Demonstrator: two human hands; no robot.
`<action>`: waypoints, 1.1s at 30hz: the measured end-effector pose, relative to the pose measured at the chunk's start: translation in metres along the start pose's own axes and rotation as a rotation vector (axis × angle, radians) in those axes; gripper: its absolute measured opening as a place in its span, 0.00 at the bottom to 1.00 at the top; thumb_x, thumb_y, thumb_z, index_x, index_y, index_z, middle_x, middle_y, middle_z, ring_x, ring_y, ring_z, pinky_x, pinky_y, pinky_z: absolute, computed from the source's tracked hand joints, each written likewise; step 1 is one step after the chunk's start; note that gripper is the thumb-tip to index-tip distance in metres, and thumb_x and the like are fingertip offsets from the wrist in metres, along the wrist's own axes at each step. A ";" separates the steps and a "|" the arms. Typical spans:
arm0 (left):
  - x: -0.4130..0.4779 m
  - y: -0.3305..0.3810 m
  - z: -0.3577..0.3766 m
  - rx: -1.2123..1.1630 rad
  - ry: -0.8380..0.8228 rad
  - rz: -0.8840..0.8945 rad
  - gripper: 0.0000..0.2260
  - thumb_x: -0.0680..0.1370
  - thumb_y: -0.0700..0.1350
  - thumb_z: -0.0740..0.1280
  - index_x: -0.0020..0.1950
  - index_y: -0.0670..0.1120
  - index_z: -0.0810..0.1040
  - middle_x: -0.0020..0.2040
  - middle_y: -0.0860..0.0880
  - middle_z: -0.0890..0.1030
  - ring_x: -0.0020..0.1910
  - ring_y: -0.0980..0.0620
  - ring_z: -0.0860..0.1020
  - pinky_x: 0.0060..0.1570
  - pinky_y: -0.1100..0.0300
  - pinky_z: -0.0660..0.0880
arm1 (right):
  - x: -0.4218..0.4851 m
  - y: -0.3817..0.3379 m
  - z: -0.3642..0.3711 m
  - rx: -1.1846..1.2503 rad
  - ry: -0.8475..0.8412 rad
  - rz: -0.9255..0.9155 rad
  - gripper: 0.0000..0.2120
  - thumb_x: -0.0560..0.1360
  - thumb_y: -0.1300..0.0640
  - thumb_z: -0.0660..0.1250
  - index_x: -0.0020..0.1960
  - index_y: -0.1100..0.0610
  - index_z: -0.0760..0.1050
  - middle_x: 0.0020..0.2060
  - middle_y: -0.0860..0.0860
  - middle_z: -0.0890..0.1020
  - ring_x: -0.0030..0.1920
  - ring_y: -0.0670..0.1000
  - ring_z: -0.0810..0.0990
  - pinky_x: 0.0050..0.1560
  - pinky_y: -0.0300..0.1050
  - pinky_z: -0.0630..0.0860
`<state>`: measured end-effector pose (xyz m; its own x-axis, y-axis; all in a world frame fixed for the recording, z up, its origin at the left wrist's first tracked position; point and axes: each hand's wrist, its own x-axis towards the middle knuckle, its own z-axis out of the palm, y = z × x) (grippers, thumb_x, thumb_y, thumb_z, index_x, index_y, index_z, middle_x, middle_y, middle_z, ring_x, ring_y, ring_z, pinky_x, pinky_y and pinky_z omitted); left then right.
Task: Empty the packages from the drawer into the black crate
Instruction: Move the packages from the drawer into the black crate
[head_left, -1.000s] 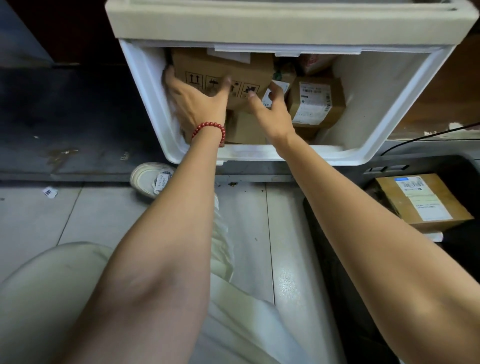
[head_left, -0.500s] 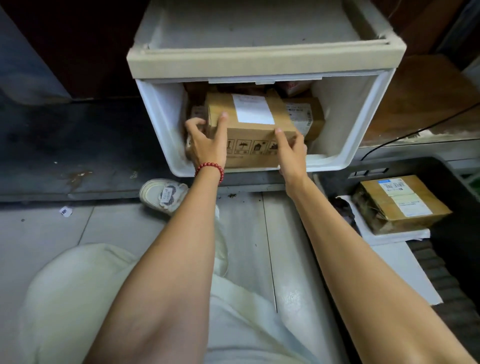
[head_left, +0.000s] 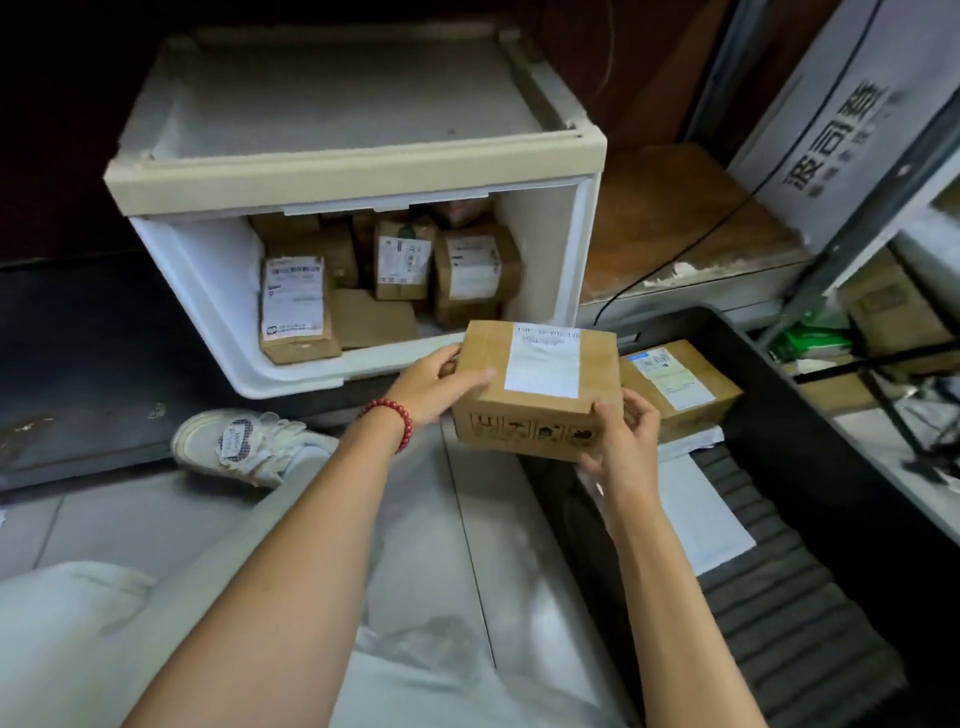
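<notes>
The drawer (head_left: 208, 270) is standing open beyond the left hand (head_left: 431, 384), packages (head_left: 296, 306) lying inside. The left hand is gripping the box (head_left: 540, 415) by its left side; the right hand (head_left: 623, 441) is gripping its near right corner. Just beyond the right hand, another package (head_left: 685, 384) is lying in the crate (head_left: 789, 613).

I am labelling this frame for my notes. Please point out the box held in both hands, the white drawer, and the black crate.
held box (head_left: 540, 364): head view, on its white label.
white drawer (head_left: 208, 275): head view, inner left wall.
black crate (head_left: 779, 415): head view, inner right wall.
</notes>
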<state>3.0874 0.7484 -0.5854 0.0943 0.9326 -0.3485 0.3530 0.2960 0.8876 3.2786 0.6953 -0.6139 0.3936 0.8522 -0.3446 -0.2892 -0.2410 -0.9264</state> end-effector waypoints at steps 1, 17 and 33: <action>-0.001 0.000 0.006 0.016 -0.001 0.023 0.27 0.76 0.55 0.68 0.74 0.56 0.64 0.65 0.54 0.74 0.60 0.52 0.73 0.56 0.53 0.74 | -0.001 0.001 -0.003 -0.004 0.015 0.012 0.14 0.80 0.54 0.63 0.64 0.45 0.65 0.53 0.44 0.74 0.60 0.49 0.74 0.61 0.59 0.77; -0.005 0.035 0.036 0.265 0.164 0.462 0.32 0.73 0.55 0.71 0.74 0.58 0.61 0.70 0.53 0.68 0.67 0.50 0.67 0.65 0.48 0.70 | 0.011 0.003 -0.022 0.161 -0.026 0.069 0.21 0.78 0.63 0.61 0.66 0.44 0.66 0.67 0.50 0.74 0.64 0.52 0.74 0.54 0.51 0.75; 0.002 0.017 -0.012 -0.317 0.382 0.032 0.29 0.71 0.58 0.72 0.68 0.52 0.66 0.57 0.51 0.76 0.52 0.53 0.77 0.53 0.54 0.76 | -0.019 -0.035 0.003 -0.286 -0.399 -0.451 0.28 0.59 0.39 0.75 0.59 0.33 0.74 0.74 0.37 0.60 0.74 0.47 0.62 0.72 0.53 0.64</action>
<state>3.0827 0.7578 -0.5679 -0.2680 0.9337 -0.2374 0.0494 0.2594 0.9645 3.2787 0.6890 -0.5749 0.0532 0.9916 0.1180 0.0925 0.1127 -0.9893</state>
